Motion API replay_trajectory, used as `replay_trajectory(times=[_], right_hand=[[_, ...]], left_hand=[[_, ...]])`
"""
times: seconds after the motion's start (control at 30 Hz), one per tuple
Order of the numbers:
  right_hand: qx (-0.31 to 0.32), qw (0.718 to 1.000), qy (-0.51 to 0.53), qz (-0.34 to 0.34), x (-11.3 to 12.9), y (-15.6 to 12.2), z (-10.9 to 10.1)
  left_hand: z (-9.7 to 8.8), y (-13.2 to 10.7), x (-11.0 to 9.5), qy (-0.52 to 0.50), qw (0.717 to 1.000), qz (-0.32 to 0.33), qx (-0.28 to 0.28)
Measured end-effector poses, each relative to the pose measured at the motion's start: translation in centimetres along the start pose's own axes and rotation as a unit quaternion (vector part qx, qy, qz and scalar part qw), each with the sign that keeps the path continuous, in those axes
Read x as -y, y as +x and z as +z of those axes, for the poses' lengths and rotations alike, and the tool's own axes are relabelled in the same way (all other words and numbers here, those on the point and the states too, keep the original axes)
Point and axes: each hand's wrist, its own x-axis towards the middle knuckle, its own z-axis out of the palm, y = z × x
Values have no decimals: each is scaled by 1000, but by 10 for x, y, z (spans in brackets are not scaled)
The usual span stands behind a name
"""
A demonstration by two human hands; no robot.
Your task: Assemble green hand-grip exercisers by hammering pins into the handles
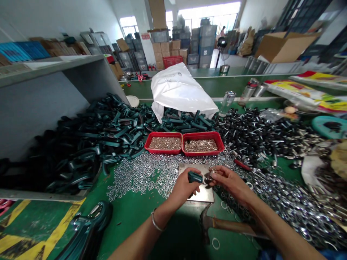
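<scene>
My left hand (184,186) is closed round a dark green plastic handle piece (195,177), held over a small metal plate (202,180) on the green table. My right hand (229,180) meets it from the right, fingers pinched on a small metal part (209,176) at the handle's end. A silver bangle sits on my left wrist. A hammer (217,224) with a wooden handle lies under my right forearm.
Two red trays (184,136) of small metal pins stand behind the plate. Loose washers (143,173) cover the table. A big heap of green handles (94,141) fills the left, black and metal parts (257,133) the right. A white bag (179,90) lies behind.
</scene>
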Motion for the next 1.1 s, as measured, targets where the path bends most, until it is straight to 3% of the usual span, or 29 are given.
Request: replay_trajectory(times=[0.1, 0.2, 0.4, 0.53, 0.63, 0.73, 0.8, 0.9, 0.97, 1.03, 1.1], right_hand=[[-26, 993, -96, -61, 8, -2, -6], [-48, 991, -90, -84, 13, -4, -1], [-138, 983, -27, -119, 9, -8, 32], [-188, 965, -95, -158, 3, -4, 44], [-158, 966, -127, -163, 5, 3, 40], [-84, 987, -76, -116, 12, 10, 35], [-41, 995, -46, -82, 13, 13, 32], [-3, 989, -113, -90, 6, 14, 18], [-43, 952, -265, -147, -3, 13, -4], [-105, 869, -443, -195, -11, 12, -30], [-134, 774, -583, -205, -16, 11, -55]], left_hand=[[1, 7, 0, 6, 998, 7, -54], [7, 16, 3, 18, 997, 9, -69], [27, 27, 10, -81, 996, 5, -47], [33, 22, 10, -195, 980, -21, -20], [32, 11, 0, -189, 975, -75, 86], [27, -1, -14, -175, 955, -110, 213], [25, -5, -19, -189, 946, -115, 236], [20, -3, -17, -211, 953, -94, 194], [14, 2, -14, -226, 967, -51, 108], [4, 9, -13, -224, 975, 0, 16], [-9, 16, -17, -181, 982, 35, -42]])
